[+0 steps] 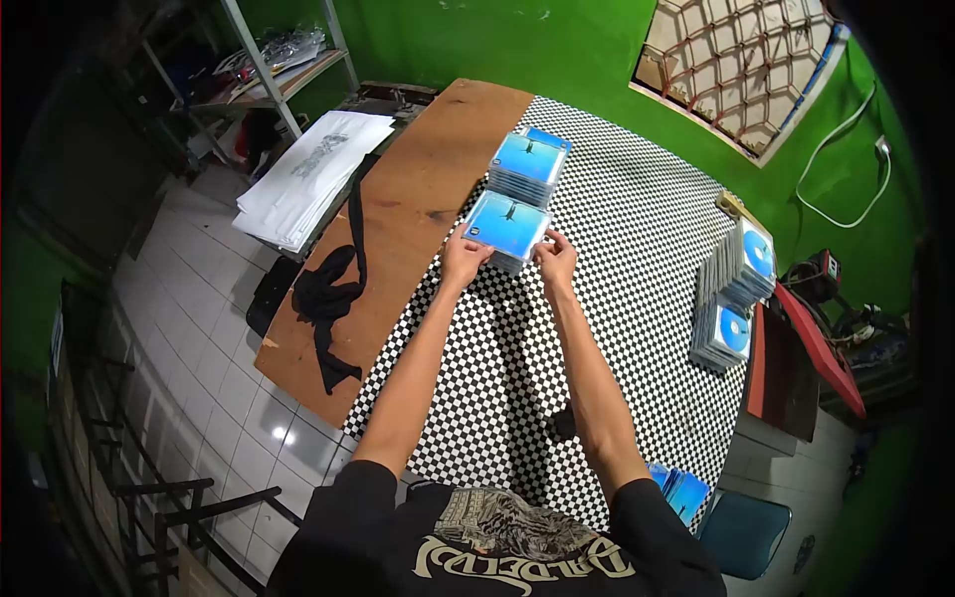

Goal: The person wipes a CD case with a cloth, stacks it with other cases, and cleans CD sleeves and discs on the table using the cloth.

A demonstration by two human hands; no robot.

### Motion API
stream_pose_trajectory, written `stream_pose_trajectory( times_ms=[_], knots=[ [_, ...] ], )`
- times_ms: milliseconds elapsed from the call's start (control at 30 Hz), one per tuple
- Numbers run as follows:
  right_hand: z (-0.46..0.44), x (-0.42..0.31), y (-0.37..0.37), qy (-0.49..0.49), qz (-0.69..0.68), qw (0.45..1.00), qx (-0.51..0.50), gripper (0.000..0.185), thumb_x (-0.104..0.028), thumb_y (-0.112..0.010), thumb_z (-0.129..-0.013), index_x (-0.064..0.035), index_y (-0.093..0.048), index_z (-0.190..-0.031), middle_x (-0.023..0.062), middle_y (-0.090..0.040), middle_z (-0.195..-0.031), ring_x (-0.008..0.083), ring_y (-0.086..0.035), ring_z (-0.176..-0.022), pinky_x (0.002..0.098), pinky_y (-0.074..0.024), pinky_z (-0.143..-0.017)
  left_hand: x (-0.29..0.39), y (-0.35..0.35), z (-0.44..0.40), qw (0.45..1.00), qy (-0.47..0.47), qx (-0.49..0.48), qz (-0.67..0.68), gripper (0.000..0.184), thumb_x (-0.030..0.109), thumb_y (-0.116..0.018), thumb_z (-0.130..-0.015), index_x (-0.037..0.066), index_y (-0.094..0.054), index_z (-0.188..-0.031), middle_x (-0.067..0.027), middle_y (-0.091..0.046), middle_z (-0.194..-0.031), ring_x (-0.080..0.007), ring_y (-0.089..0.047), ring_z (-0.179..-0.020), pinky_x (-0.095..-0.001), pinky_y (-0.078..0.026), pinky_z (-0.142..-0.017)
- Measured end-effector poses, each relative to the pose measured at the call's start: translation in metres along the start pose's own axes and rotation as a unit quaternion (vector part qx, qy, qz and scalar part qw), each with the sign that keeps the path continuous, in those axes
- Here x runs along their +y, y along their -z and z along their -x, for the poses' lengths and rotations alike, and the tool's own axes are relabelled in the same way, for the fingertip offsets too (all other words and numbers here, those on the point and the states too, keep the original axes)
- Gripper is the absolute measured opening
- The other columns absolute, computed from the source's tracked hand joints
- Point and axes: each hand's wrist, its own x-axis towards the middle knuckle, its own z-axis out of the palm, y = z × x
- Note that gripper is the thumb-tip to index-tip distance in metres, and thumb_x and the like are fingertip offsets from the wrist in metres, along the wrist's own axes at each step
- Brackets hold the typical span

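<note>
So both hands are up on the worktop [617, 249], pinching a CD case [509, 224] with a blue cover from either side: the left hand [466, 257] is clamped on its near left corner, and the right hand [554, 257] grips around the near right one. Case sits right over the front stack [510, 267], though I can't tell if it's lifted clear or just resting there. Just behind that is another stack [527, 164] with the same blue cover. Over on the right edge there are two piles of cases showing blue discs, a far pile [741, 269] and a near pile [723, 336]. More blue cases [684, 495] lie by the right elbow, and a crumpled black cloth [328, 289] is on the bare wood at left.
</note>
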Motion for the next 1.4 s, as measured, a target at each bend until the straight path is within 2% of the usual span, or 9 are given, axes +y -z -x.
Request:
stream_pose_trajectory(
  times_ms=[400, 767, 867, 900, 1000, 1100, 1167, 1233, 1400],
  knots=[
    [-0.023, 0.015, -0.008, 0.007, 0.11, 0.994, 0.004, 0.053, 0.002, -0.073, -0.088, 0.009, -0.058, -0.139, 0.0114, -0.072, -0.092, 0.0143, -0.064, -0.073, 0.0266, -0.0526, -0.064, -0.003, -0.002, -0.021, 0.978, -0.057, 0.083, -0.181, 0.068, 0.014, -0.085, -0.082, -0.003, -0.058, -0.141, -0.0094, -0.077, -0.085, -0.0203, -0.073, -0.076, -0.0372, -0.058, -0.073],
    [-0.016, 0.012, -0.014, 0.124, 0.329, 0.936, -0.01, 0.073, -0.014, -0.089, -0.079, 0.0042, -0.056, -0.141, 0.0172, -0.061, -0.12, 0.0263, -0.063, -0.104, 0.0397, -0.0565, -0.094, 0.005, 0.029, -0.025, 0.978, -0.073, 0.128, -0.146, 0.051, 0.021, -0.085, -0.08, 0.001, -0.069, -0.124, -0.0145, -0.076, -0.088, -0.0278, -0.073, -0.08, -0.0403, -0.057, -0.075],
    [0.014, -0.016, -0.013, 0.132, 0.344, 0.93, 0.007, 0.068, -0.015, -0.085, -0.082, 0.0038, -0.055, -0.14, 0.0179, -0.059, -0.124, 0.0277, -0.063, -0.105, 0.0411, -0.0563, -0.095, -0.022, 0.096, -0.021, 0.862, -0.149, 0.262, -0.408, 0.044, 0.02, -0.078, -0.082, 0.002, -0.07, -0.121, -0.0203, -0.071, -0.109, -0.037, -0.069, -0.098, -0.0423, -0.054, -0.084],
    [0.024, -0.019, -0.01, 0.135, 0.352, 0.926, 0.014, 0.066, -0.015, -0.084, -0.084, 0.0037, -0.054, -0.14, 0.0182, -0.058, -0.125, 0.0285, -0.063, -0.105, 0.0418, -0.0562, -0.096, -0.042, 0.121, -0.02, 0.788, -0.14, 0.299, -0.52, 0.043, 0.019, -0.076, -0.082, 0.002, -0.07, -0.121, -0.022, -0.068, -0.115, -0.0399, -0.067, -0.104, -0.0433, -0.054, -0.088],
    [0.045, 0.001, 0.018, 0.129, 0.351, 0.927, 0.01, 0.061, -0.018, -0.08, -0.087, -0.0017, -0.055, -0.14, 0.0184, -0.057, -0.129, 0.0297, -0.061, -0.113, 0.0442, -0.0568, -0.096, -0.098, 0.182, -0.016, 0.727, -0.034, 0.286, -0.623, 0.04, 0.012, -0.072, -0.084, 0.002, -0.069, -0.122, -0.0232, -0.065, -0.121, -0.0419, -0.065, -0.108, -0.0485, -0.052, -0.09],
    [0.078, 0.016, 0.037, 0.086, 0.343, 0.935, 0.004, 0.055, -0.02, -0.075, -0.09, -0.0059, -0.057, -0.139, 0.0184, -0.057, -0.13, 0.0307, -0.061, -0.116, 0.0458, -0.057, -0.097, -0.104, 0.21, 0.013, 0.816, 0.02, 0.209, -0.538, 0.036, 0.006, -0.067, -0.086, 0.001, -0.069, -0.121, -0.0245, -0.066, -0.121, -0.0415, -0.067, -0.105, -0.0518, -0.052, -0.089],
    [0.098, 0.03, 0.054, 0.048, 0.337, 0.94, 0.0, 0.051, -0.021, -0.073, -0.092, -0.0074, -0.057, -0.138, 0.0184, -0.058, -0.13, 0.031, -0.061, -0.114, 0.0462, -0.0568, -0.096, -0.086, 0.219, 0.045, 0.851, -0.064, 0.146, -0.5, 0.027, -0.002, -0.062, -0.085, 0.002, -0.074, -0.109, -0.021, -0.073, -0.106, -0.039, -0.07, -0.099, -0.0503, -0.053, -0.088],
    [0.116, 0.054, 0.075, 0.071, 0.334, 0.94, -0.017, 0.046, -0.016, -0.072, -0.092, -0.0078, -0.061, -0.135, 0.0163, -0.06, -0.127, 0.0292, -0.063, -0.11, 0.0429, -0.0562, -0.096, -0.028, 0.219, 0.102, 0.83, -0.03, 0.05, -0.554, 0.025, -0.006, -0.061, -0.083, 0.004, -0.079, -0.098, -0.016, -0.076, -0.091, -0.0375, -0.073, -0.091, -0.0465, -0.055, -0.089],
    [0.165, 0.057, 0.113, 0.071, 0.39, 0.917, -0.05, 0.034, -0.01, -0.067, -0.091, -0.001, -0.065, -0.124, 0.014, -0.061, -0.116, 0.0237, -0.062, -0.102, 0.0398, -0.0546, -0.089, 0.011, 0.239, 0.205, 0.757, 0.143, -0.267, -0.579, 0.016, 0.0, -0.071, -0.08, 0.006, -0.08, -0.093, -0.0137, -0.078, -0.093, -0.0345, -0.074, -0.081, -0.0409, -0.058, -0.08]
  ],
)
